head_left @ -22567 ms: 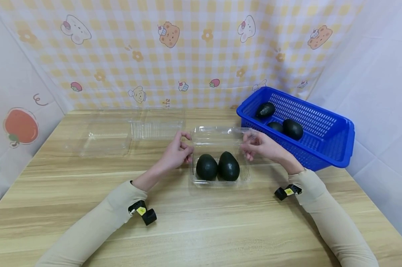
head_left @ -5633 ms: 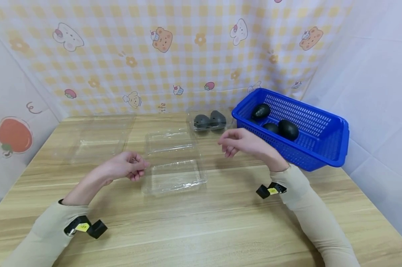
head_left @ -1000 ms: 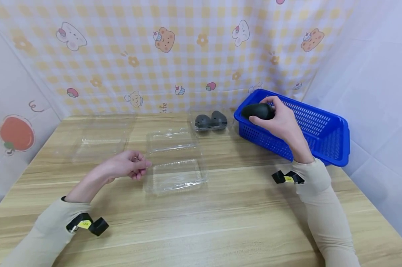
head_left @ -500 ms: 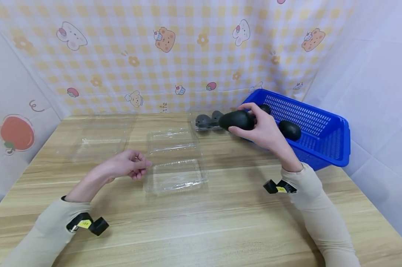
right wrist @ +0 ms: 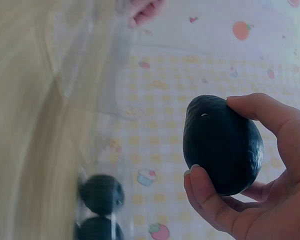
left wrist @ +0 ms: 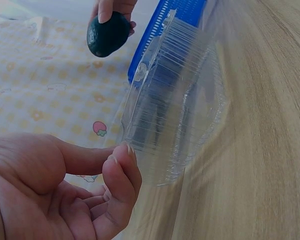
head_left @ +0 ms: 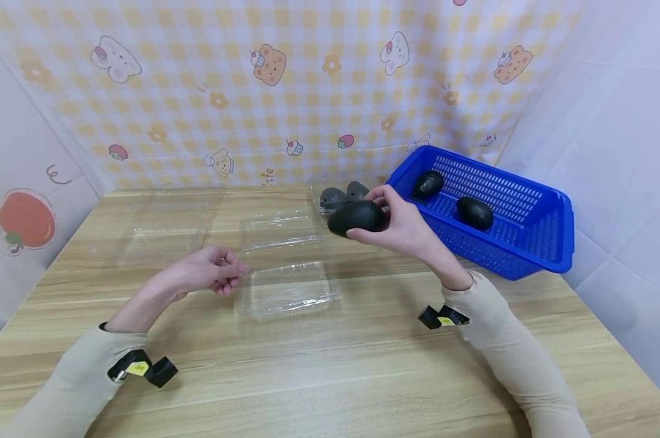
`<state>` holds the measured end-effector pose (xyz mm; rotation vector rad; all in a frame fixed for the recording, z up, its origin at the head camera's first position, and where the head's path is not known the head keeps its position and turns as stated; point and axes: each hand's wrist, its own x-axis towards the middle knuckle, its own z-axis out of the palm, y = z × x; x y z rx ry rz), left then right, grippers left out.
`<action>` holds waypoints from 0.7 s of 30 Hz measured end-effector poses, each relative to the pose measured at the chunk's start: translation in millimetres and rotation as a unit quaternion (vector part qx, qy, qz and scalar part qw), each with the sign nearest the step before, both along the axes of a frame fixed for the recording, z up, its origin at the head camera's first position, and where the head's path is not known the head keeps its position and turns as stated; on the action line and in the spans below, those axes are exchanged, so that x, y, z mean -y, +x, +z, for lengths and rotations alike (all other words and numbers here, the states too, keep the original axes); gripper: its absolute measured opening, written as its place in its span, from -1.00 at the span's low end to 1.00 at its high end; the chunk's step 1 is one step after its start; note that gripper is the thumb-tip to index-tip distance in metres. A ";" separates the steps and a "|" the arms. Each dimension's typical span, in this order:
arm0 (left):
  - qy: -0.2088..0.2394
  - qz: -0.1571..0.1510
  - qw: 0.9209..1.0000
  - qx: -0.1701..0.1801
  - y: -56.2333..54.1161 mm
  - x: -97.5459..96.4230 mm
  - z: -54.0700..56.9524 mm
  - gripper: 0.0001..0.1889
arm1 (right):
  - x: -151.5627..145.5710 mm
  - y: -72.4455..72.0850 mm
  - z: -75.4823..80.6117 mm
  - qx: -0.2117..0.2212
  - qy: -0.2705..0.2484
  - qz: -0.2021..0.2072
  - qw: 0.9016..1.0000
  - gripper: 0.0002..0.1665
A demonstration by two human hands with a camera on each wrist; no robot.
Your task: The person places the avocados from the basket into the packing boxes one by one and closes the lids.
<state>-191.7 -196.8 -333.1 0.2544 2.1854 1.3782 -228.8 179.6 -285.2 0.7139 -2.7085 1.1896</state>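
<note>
A dark green avocado [head_left: 357, 219] is in my right hand [head_left: 403, 225], gripped between thumb and fingers above the table. In the right wrist view the avocado [right wrist: 222, 145] shows whole, its narrower end away from the palm. My left hand [head_left: 211, 271] pinches the left edge of an opened clear plastic clamshell box [head_left: 288, 286] between thumb and fingertips. That box lies on the table with nothing in it, its lid half [head_left: 280, 231] folded back. Behind the held avocado stands a closed clamshell box [head_left: 314, 198] with two avocados inside, partly hidden.
A blue perforated basket [head_left: 559, 237] at the back right holds two visible avocados, one avocado [head_left: 474, 213] near its middle and another avocado [head_left: 428, 182] at its far left. More clear clamshell boxes [head_left: 165, 234] lie at the back left. A checked curtain [head_left: 308, 91] closes off the back.
My right hand has lifted the avocado out of the blue basket and carried it left, towards the opened box. My left hand stays at that box's edge. Earlier, the filled clamshell was moved to the back.
</note>
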 end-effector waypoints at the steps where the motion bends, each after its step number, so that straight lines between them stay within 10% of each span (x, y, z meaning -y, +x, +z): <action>1: 0.001 0.000 1.000 0.000 0.1 0.0 -0.2 -0.82 | 3.3 0.6 -2.3 0.000 0.000 0.006 1.000 -0.23; 21: -0.001 -0.001 1.000 -0.002 -0.4 0.0 -1.3 -0.80 | 55.3 13.7 -42.8 0.002 0.035 0.154 0.987 -0.26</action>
